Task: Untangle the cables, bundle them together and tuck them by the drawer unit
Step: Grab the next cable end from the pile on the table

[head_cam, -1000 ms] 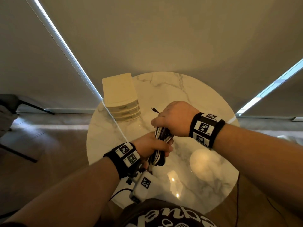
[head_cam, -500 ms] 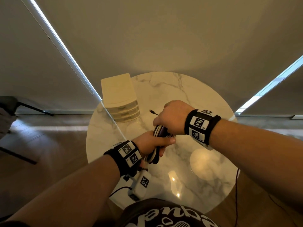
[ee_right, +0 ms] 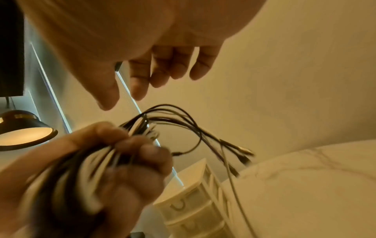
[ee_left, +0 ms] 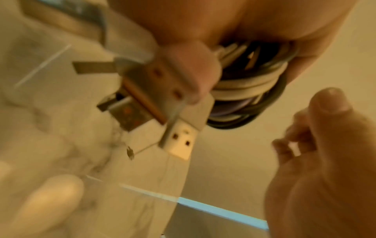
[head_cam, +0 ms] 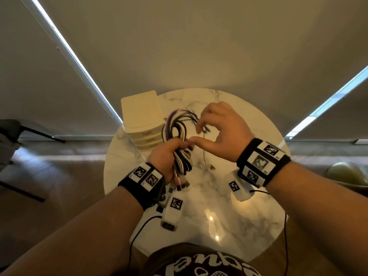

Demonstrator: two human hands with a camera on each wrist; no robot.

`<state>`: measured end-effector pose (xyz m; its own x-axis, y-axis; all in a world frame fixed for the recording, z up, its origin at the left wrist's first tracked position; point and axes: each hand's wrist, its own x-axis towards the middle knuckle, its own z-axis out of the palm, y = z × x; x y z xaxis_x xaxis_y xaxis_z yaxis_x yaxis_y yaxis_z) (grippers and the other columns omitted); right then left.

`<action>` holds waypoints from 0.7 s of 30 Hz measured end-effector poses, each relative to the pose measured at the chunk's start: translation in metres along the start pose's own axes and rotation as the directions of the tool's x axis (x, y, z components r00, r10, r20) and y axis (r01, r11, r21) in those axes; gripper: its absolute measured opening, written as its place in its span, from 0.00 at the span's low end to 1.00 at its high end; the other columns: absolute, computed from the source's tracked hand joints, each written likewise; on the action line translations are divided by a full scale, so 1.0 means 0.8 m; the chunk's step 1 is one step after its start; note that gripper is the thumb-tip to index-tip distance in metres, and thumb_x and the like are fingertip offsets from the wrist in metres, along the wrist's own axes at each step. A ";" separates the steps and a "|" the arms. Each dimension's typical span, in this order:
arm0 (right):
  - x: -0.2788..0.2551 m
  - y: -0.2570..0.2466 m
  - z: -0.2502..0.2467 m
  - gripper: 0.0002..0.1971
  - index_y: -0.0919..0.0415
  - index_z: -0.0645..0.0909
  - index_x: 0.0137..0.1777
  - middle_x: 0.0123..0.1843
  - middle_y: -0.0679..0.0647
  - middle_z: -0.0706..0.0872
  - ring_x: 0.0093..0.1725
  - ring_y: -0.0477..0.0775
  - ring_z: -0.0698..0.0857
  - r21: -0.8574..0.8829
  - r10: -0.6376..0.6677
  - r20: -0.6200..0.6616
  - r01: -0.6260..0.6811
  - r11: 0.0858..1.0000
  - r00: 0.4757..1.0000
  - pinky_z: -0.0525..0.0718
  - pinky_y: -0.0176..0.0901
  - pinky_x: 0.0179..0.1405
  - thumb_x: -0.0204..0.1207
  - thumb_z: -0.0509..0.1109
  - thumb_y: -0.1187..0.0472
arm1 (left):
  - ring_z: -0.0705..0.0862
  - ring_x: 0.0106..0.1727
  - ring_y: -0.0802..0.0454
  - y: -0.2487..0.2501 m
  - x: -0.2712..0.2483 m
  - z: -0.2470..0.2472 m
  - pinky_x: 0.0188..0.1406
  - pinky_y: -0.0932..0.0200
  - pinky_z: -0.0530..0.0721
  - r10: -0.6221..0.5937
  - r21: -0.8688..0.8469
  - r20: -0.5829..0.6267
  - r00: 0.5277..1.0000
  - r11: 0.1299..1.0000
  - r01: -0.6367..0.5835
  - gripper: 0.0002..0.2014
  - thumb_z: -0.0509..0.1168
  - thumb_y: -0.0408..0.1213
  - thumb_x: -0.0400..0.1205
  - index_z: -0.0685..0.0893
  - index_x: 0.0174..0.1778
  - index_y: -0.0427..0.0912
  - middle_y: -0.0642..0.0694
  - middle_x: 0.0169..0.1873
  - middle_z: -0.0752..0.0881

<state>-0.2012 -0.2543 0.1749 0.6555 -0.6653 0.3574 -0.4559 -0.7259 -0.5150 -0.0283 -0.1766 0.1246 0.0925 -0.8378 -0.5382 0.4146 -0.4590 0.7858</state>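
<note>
My left hand [head_cam: 169, 156] grips a bundle of black, white and purple cables [head_cam: 176, 126] above the round marble table [head_cam: 249, 196]. The loops stand up beside the cream drawer unit [head_cam: 141, 116], which sits at the table's back left. USB plugs [ee_left: 179, 141] hang below my fist, under the gripped cables [ee_left: 250, 90]. My right hand [head_cam: 201, 136] hovers just right of the bundle, its fingers [ee_right: 142, 80] loosely curved and holding nothing, its thumb near my left knuckles. Loose cable ends [ee_right: 234, 149] fan out toward it, over the drawer unit [ee_right: 193, 201]. One thin strand [head_cam: 205, 154] droops to the table.
A dark chair [head_cam: 20, 132] stands on the wooden floor to the left. A lit lamp [ee_right: 22, 128] shows at the left of the right wrist view. Roller blinds with bright gaps hang behind the table. The near and right parts of the tabletop are bare marble.
My right hand has let go of the bundle and opened to its right. My left hand has lifted the bundle farther from me, closer to the drawer unit, and the loops have sprung up.
</note>
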 end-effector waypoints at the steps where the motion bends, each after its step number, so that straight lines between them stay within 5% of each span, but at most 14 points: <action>1: -0.003 -0.006 0.004 0.16 0.48 0.86 0.41 0.43 0.45 0.85 0.45 0.48 0.81 0.026 0.069 0.040 -0.070 0.997 0.997 0.80 0.49 0.48 0.73 0.79 0.37 | 0.73 0.28 0.45 0.007 0.001 0.004 0.28 0.53 0.68 0.014 -0.062 0.010 1.000 0.998 -0.014 0.08 0.66 0.40 0.72 0.86 0.36 0.39 0.39 0.34 0.77; 3: -0.010 -0.014 0.013 0.16 0.44 0.84 0.38 0.38 0.44 0.85 0.38 0.46 0.82 0.130 0.234 0.200 -0.263 0.956 0.951 0.83 0.51 0.41 0.69 0.81 0.35 | 0.76 0.29 0.44 0.022 0.002 0.014 0.30 0.53 0.69 0.056 -0.144 0.044 0.997 0.988 -0.050 0.07 0.60 0.38 0.76 0.81 0.35 0.41 0.42 0.32 0.78; 6: -0.017 -0.021 0.021 0.20 0.42 0.84 0.47 0.43 0.44 0.88 0.42 0.49 0.86 0.275 0.355 0.294 -0.434 0.858 0.887 0.87 0.54 0.46 0.62 0.85 0.36 | 0.77 0.31 0.44 0.037 0.003 0.027 0.38 0.52 0.75 0.133 -0.233 0.003 0.991 0.964 -0.129 0.08 0.60 0.35 0.76 0.78 0.31 0.43 0.45 0.33 0.77; 10: -0.014 -0.027 0.026 0.15 0.41 0.83 0.46 0.41 0.43 0.83 0.42 0.48 0.82 0.286 0.390 0.234 -0.447 0.848 0.890 0.85 0.54 0.46 0.65 0.86 0.43 | 0.78 0.27 0.44 0.038 0.008 0.033 0.35 0.52 0.72 0.117 -0.107 -0.114 0.987 0.986 -0.130 0.04 0.66 0.38 0.69 0.81 0.28 0.46 0.46 0.29 0.79; 14: -0.015 -0.027 0.034 0.11 0.52 0.88 0.48 0.43 0.45 0.83 0.45 0.49 0.82 0.253 0.354 0.168 -0.388 0.887 0.920 0.87 0.56 0.46 0.67 0.83 0.52 | 0.76 0.26 0.45 0.033 0.010 0.038 0.28 0.55 0.73 0.117 -0.093 -0.234 0.965 0.985 -0.142 0.04 0.68 0.38 0.64 0.79 0.29 0.44 0.45 0.30 0.77; 17: -0.020 -0.032 0.041 0.07 0.52 0.86 0.42 0.41 0.47 0.83 0.43 0.48 0.82 0.258 0.308 0.112 -0.327 0.909 0.945 0.86 0.53 0.44 0.67 0.81 0.58 | 0.77 0.30 0.45 0.029 0.009 0.040 0.37 0.48 0.76 0.121 -0.134 -0.247 0.961 0.978 -0.158 0.07 0.71 0.39 0.59 0.80 0.27 0.44 0.43 0.33 0.77; 19: -0.018 -0.033 0.037 0.08 0.48 0.87 0.43 0.42 0.47 0.83 0.42 0.44 0.82 0.309 0.305 0.159 -0.341 0.888 0.939 0.84 0.46 0.44 0.69 0.82 0.59 | 0.77 0.29 0.45 0.029 0.008 0.039 0.41 0.46 0.76 0.087 -0.172 -0.202 0.975 0.977 -0.123 0.06 0.71 0.40 0.60 0.80 0.27 0.45 0.44 0.32 0.77; 21: -0.014 -0.028 0.029 0.07 0.43 0.90 0.44 0.44 0.46 0.83 0.41 0.37 0.81 0.366 0.337 0.303 -0.435 0.822 0.891 0.77 0.36 0.42 0.71 0.84 0.55 | 0.74 0.26 0.49 0.029 0.007 0.039 0.34 0.53 0.75 0.076 -0.227 -0.159 0.984 0.968 -0.111 0.03 0.68 0.37 0.65 0.80 0.28 0.46 0.47 0.31 0.75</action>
<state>-0.1841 -0.2267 0.1645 0.6131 -0.7847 -0.0910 -0.4399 -0.2435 -0.8644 -0.0461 -0.2016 0.1493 0.2662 -0.8127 -0.5183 0.5960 -0.2838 0.7511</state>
